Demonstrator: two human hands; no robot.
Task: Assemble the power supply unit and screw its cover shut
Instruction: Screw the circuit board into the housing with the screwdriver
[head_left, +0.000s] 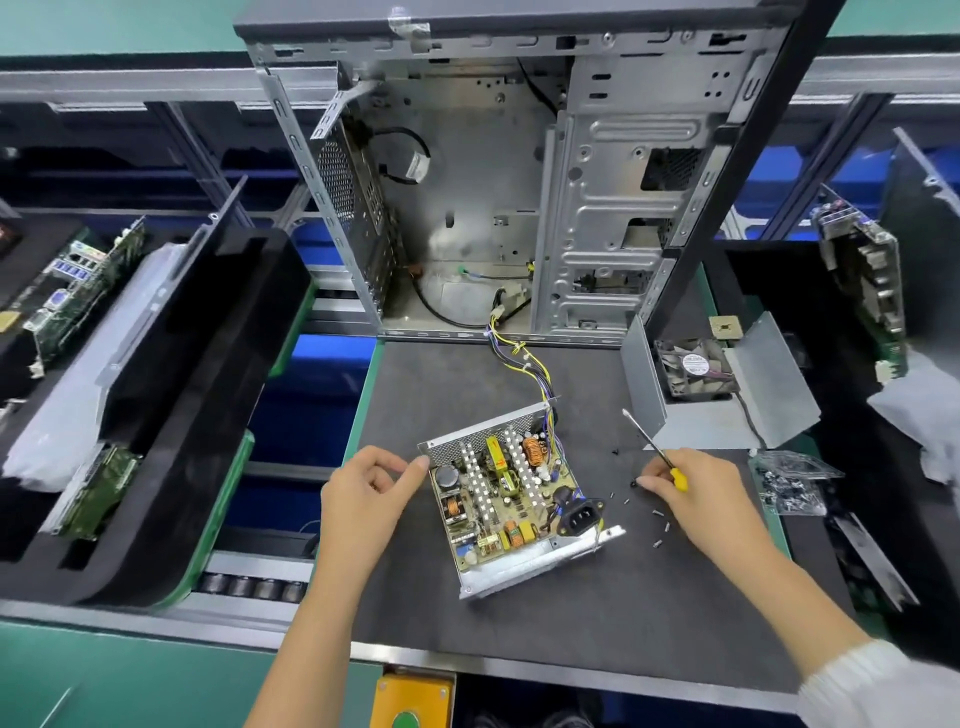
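Bright even overhead light; soft shadows; wide-angle bending at edges; slight blur at periphery.

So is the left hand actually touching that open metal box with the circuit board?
Touching. The head view shows the left hand with a fingertip against the corner of the open metal box.

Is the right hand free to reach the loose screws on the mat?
Probably yes: the right hand, gripping the screwdriver, hovers beside the loose screws with nothing between them.
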